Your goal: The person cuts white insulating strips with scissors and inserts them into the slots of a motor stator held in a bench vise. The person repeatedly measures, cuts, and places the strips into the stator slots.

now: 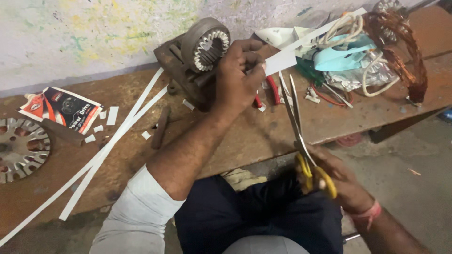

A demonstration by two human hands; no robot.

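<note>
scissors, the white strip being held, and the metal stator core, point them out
scissors [296,127], head view, on the blades just above the pivot
white strip [281,61], head view, on the flat end beside the left hand's fingertips
stator core [207,43], head view, on its toothed inner ring

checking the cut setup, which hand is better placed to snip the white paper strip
Right, probably: the right hand holds the yellow-handled scissors, blades open, tips near the white paper strip. The left hand pinches that strip.

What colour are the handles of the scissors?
Yellow; the scissors show best in the head view, held in the right hand.
</note>
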